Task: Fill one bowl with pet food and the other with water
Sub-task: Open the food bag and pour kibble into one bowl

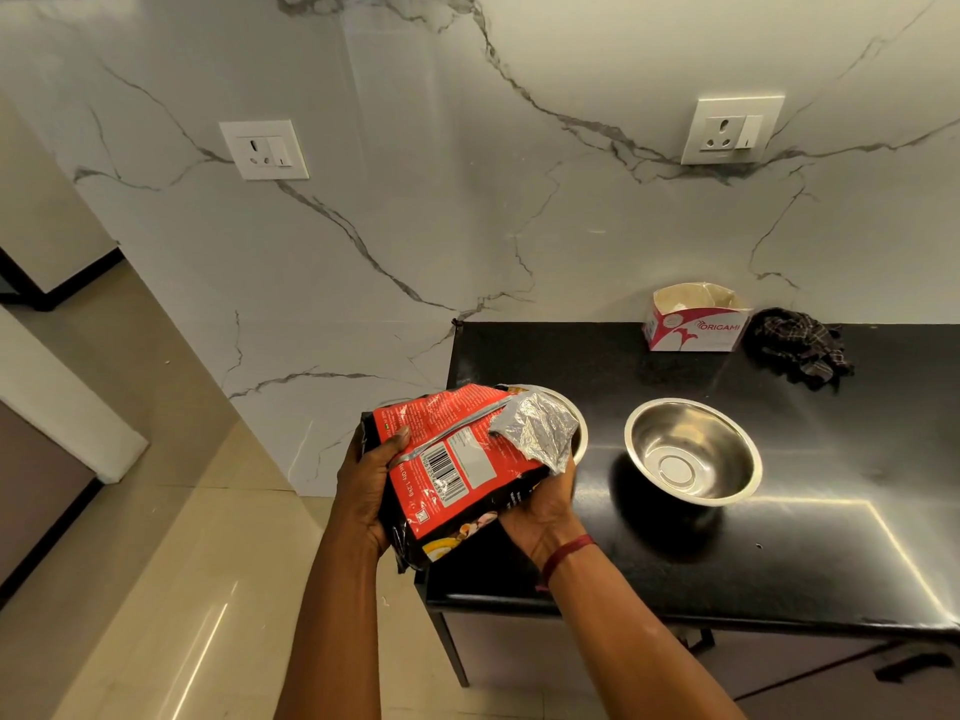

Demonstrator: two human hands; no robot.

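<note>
Both hands grip the red-and-black foil pet food bag (457, 475): left hand (369, 491) wraps its lower edge, right hand (540, 506) cups it underneath. The bag's open silver mouth tilts over the left round steel bowl (576, 423), mostly hidden. The second round steel bowl (693, 452) sits empty just beside it on the glossy black tabletop (779, 553). White-and-red cardboard box (696, 319) and dark checked cloth (800, 348) at the back.

Home kitchen: marble backsplash (467, 200), black counter (779, 553)
</note>
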